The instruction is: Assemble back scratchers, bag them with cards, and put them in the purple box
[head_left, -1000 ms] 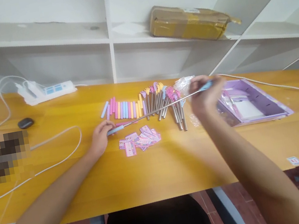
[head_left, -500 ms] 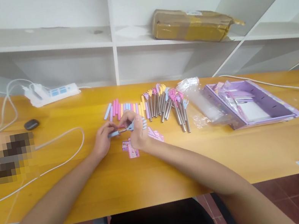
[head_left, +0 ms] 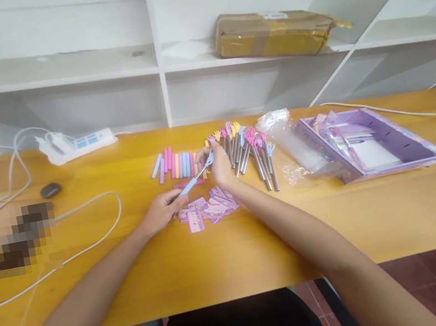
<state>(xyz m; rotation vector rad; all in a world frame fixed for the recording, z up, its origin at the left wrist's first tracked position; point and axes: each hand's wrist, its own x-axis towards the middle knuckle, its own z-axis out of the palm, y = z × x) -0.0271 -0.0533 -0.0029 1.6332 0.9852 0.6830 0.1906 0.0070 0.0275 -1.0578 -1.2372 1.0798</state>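
A telescopic back scratcher [head_left: 188, 186] with a light blue handle, a metal rod and a small blue hand-shaped head slants up to the right between my hands. My left hand [head_left: 162, 209] is closed around its handle end. At the other end my right hand [head_left: 222, 165] grips around the blue head, its fingers partly hidden. Pink and purple printed cards [head_left: 209, 209] lie loosely spread just below. Behind the hands is a row of pink, blue, purple and yellow tubes [head_left: 167, 160]. Several more back scratchers [head_left: 259, 158] with coloured heads lie right of my right hand.
Clear plastic bags [head_left: 290, 142] lie beside a purple open box [head_left: 414, 153] on the right. At the left are a white power strip [head_left: 83, 144], cables and a small black case [head_left: 50, 190]. A taped carton [head_left: 271, 35] rests on the shelf behind.
My right hand has moved up and right and my left slightly down, so more of the metal rod shows between them. The cards are now less covered.
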